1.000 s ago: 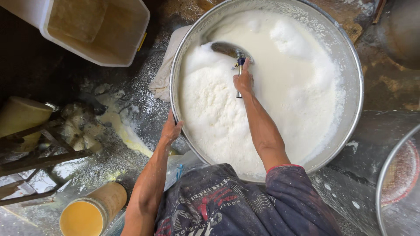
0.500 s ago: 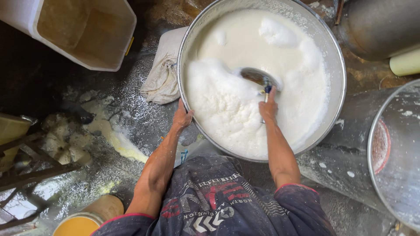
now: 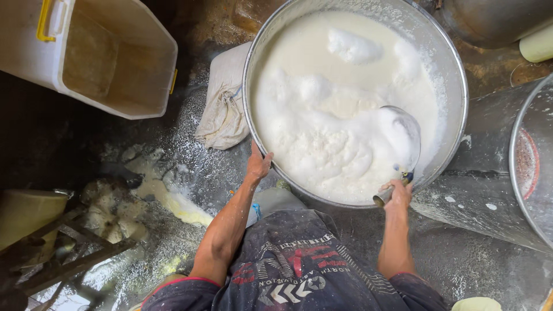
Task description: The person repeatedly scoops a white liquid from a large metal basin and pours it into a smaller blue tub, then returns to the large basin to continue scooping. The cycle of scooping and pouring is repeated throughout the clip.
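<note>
A wide steel basin [image 3: 276, 46] stands on the wet floor, filled with white foamy liquid [image 3: 334, 132]. My left hand [image 3: 257, 164] rests on the basin's near rim. My right hand [image 3: 396, 193] grips the handle of a metal ladle [image 3: 403, 129] at the near right rim. The ladle's scoop is heaped with white foam, just above the liquid's surface.
A white plastic tub [image 3: 103, 57] with a yellow handle sits at top left. A crumpled cloth sack [image 3: 222, 103] lies against the basin's left side. Another steel vessel [image 3: 530, 161] stands at the right, a third at top right [image 3: 489, 20]. Wooden frame [image 3: 63, 259] lower left; pale residue on the floor.
My right hand has drawn the ladle from the middle of the basin to its near right rim, scooping foam. My left hand stays on the rim. The view has shifted.
</note>
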